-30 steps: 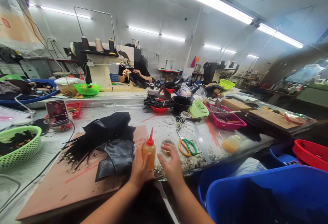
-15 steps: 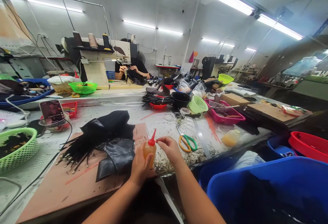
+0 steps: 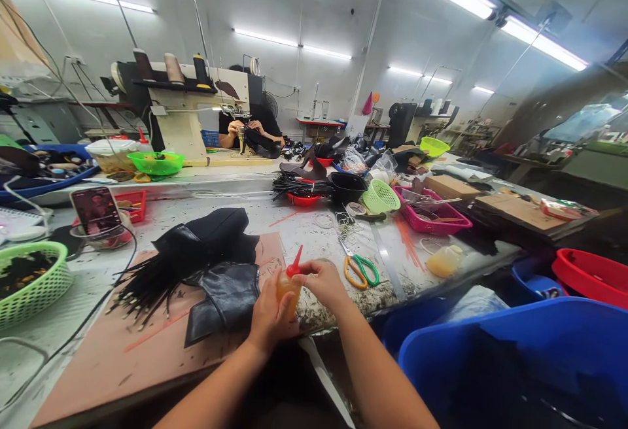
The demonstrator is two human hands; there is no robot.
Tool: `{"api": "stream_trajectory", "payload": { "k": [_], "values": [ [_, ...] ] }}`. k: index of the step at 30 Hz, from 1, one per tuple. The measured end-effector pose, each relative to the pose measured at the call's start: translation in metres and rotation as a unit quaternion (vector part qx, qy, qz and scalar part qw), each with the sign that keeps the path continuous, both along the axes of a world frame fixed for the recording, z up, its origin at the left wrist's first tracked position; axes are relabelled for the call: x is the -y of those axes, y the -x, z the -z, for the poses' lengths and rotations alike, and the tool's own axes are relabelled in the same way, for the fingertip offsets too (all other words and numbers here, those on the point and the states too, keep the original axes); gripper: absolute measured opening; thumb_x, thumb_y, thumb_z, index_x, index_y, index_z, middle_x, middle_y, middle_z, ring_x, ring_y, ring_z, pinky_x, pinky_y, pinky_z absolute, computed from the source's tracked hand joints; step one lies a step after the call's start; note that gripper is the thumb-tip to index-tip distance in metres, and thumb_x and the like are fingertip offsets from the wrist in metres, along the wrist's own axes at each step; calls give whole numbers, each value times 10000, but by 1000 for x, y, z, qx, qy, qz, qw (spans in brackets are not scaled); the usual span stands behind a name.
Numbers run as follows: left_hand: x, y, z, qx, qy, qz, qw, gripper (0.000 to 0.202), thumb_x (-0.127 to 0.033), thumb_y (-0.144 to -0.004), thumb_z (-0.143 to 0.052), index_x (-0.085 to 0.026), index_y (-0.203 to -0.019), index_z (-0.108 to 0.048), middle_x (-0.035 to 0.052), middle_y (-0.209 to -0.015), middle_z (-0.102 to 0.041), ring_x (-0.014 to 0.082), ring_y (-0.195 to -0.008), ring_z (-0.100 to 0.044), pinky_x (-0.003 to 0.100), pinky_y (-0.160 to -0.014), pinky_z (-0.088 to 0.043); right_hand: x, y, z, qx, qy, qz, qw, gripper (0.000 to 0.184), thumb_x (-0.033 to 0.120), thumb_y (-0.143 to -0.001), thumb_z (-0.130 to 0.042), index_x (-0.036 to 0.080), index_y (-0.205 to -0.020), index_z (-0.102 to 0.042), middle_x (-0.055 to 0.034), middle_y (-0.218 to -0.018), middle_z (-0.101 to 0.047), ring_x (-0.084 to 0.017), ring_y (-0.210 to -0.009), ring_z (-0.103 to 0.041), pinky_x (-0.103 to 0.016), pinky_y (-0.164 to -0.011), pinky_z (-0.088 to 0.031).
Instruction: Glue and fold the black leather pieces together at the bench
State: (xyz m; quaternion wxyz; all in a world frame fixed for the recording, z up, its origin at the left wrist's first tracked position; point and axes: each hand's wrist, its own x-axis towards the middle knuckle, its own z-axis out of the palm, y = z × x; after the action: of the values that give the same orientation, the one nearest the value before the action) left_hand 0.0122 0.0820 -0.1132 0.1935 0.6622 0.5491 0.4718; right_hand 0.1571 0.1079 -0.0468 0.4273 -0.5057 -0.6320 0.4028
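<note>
My left hand (image 3: 267, 316) is wrapped round a squeeze bottle (image 3: 288, 288) of amber liquid, which stands slightly tilted at the table's front edge. The fingers of my right hand (image 3: 324, 285) close on the bottle's red nozzle cap (image 3: 294, 268), whose pointed tip shows above them. Left of the bottle lie black leather pieces (image 3: 230, 295) and a dark bundle of thin strips (image 3: 142, 278) with pale ends, on a pinkish-brown board (image 3: 112, 377). Scissors (image 3: 360, 272) with orange and green handles rest to the right of my right hand.
A second bottle (image 3: 444, 261) lies near the right edge, past a metal ruler (image 3: 387, 262). Blue bin (image 3: 441, 344) stands front right; green basket (image 3: 34, 285) and phone (image 3: 95, 210) are left. Behind, a person's hands (image 3: 245, 129) work at a sewing machine (image 3: 186, 115).
My right hand has moved left onto the red cap and grips it; before, its fingers were just beside the nozzle. The bottle leans a little more to the right. The view has shifted slightly.
</note>
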Motion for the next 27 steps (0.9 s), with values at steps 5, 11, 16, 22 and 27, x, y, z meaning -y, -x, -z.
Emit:
{"api": "stream_trajectory", "payload": {
  "k": [5,11,16,22,27],
  "values": [
    [-1,3,-1,24,18,1,1000,545,-501,-833,-365,-162,-1252,-446,143,-1242,-555,293,-1168,-501,456,-951,-408,-10,-13,-9,28,4,-85,996,170,295,-691,-635,191,-794,-723,-33,-813,-719,-214,-832,-637,-327,-792,-458],
    [-3,3,-1,59,44,10,997,560,-502,-824,-368,-146,-1249,-446,155,-1269,-530,300,-1201,-467,470,-982,-370,-13,-13,-5,56,16,-85,995,242,371,-744,-596,160,-800,-698,-27,-743,-697,-177,-719,-615,-277,-659,-457],
    [-4,5,-3,94,60,38,993,566,-490,-809,-405,-145,-1257,-441,157,-1281,-523,312,-1189,-474,476,-980,-365,-16,-2,-7,86,-2,-37,996,161,313,-637,-720,171,-686,-664,-16,-681,-667,-160,-660,-581,-269,-632,-431],
    [-6,6,-6,150,68,62,984,508,-476,-838,-380,-146,-1211,-475,141,-1221,-577,287,-1162,-501,429,-989,-363,-20,-13,-11,74,-7,-99,992,122,159,-704,-593,189,-763,-696,-11,-781,-707,-166,-791,-623,-286,-760,-455],
    [-6,6,-5,177,77,62,979,510,-493,-833,-406,-157,-1208,-487,127,-1211,-588,278,-1165,-502,410,-992,-360,-18,-15,-9,62,10,-104,993,142,212,-730,-570,171,-785,-695,-20,-776,-704,-165,-769,-629,-270,-702,-472]
  ]
}}
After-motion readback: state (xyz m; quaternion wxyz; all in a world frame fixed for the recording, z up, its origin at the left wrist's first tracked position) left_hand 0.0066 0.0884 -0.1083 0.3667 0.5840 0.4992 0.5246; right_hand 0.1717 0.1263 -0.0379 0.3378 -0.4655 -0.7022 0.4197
